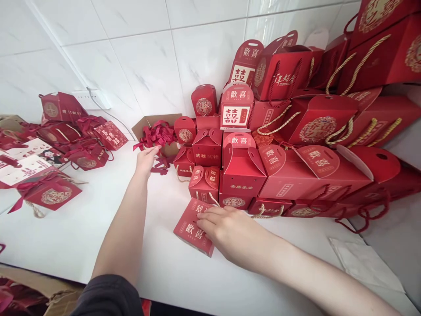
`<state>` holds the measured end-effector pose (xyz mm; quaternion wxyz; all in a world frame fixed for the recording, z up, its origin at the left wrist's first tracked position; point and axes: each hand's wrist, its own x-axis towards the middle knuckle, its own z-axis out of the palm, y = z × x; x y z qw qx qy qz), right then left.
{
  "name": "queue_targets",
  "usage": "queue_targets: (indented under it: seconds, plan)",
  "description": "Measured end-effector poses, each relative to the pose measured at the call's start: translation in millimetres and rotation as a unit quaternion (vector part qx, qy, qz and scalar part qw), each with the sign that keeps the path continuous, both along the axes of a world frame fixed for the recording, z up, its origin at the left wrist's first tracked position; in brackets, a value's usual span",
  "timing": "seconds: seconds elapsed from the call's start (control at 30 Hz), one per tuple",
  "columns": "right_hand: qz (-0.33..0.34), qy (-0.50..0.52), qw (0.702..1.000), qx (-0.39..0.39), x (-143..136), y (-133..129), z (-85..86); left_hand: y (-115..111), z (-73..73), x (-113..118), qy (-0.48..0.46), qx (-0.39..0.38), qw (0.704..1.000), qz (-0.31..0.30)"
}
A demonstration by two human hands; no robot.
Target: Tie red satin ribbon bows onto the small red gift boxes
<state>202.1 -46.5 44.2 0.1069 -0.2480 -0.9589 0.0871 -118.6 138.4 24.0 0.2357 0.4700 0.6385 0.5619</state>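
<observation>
My right hand [226,230] grips the top flaps of a small red gift box [189,228] with gold Chinese characters, which rests tilted on the white table. Its fingers wrap over the closed lid, and the thumb is hidden. Farther back, my left hand [147,161] reaches beside an open cardboard box [149,119] of dark red ribbons [161,134]. The fingers of that hand are stretched out toward the ribbons, and no held thing shows in them. Some loose ribbon [160,167] lies on the table just right of the left hand.
Stacked red gift boxes [243,180] with rope handles fill the right side against the tiled wall. At the left sit ribboned gift boxes [54,193] and printed cards [23,169]. A white sheet [365,263] lies at the right; a cardboard carton [62,298] stands below the table edge.
</observation>
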Motion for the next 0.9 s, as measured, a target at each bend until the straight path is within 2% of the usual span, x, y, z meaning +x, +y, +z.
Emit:
queue_targets:
  seconds: [0.1, 0.17, 0.27, 0.37, 0.4, 0.47, 0.5, 0.53, 0.6, 0.67, 0.73, 0.8, 0.9]
  plan:
    - [0.002, 0.004, 1.0, 0.0, -1, 1, -0.5, -21, 32.7, -2, 0.024, 0.068, 0.997, 0.0]
    - [0.002, 0.005, 1.0, -0.001, -1, 2, -0.8, -44, 60.3, 2, 0.067, 0.164, 0.984, -0.018]
    - [0.004, -0.005, 1.0, -0.007, -2, 2, -0.3, -85, 97.0, 18, 0.124, 0.245, 0.96, -0.046]
    - [0.008, 0.0, 1.0, -0.019, -1, 2, 2.4, -122, 117.1, 44, 0.159, 0.338, 0.926, -0.058]
    - [0.009, 0.012, 1.0, -0.027, 0, 2, 4.1, -132, 120.0, 53, 0.155, 0.358, 0.918, -0.077]
    - [-0.002, 0.068, 0.996, -0.054, 4, 2, 8.4, -148, 121.9, 72, 0.123, 0.44, 0.882, -0.117]
    - [-0.019, 0.116, 0.991, -0.07, 6, 2, 10.8, -155, 121.5, 80, 0.121, 0.449, 0.871, -0.156]
    - [-0.044, 0.172, 0.981, -0.082, 8, 2, 13.3, -161, 120.8, 88, 0.134, 0.428, 0.872, -0.195]
    - [-0.107, 0.288, 0.947, -0.089, 11, 2, 17.4, -170, 118.2, 102, 0.205, 0.314, 0.883, -0.283]
    - [-0.158, 0.375, 0.909, -0.083, 12, 4, 19.9, -174, 114.3, 113, 0.252, 0.201, 0.878, -0.353]
    - [-0.182, 0.425, 0.881, -0.102, 13, 6, 20.8, -173, 109.0, 121, 0.247, 0.131, 0.87, -0.406]
    - [-0.184, 0.464, 0.853, -0.155, 14, 10, 21.1, -170, 102.8, 127, 0.213, 0.093, 0.871, -0.432]
    - [-0.172, 0.504, 0.805, -0.263, 18, 16, 23.2, -163, 94.6, 135, 0.152, 0.086, 0.89, -0.421]
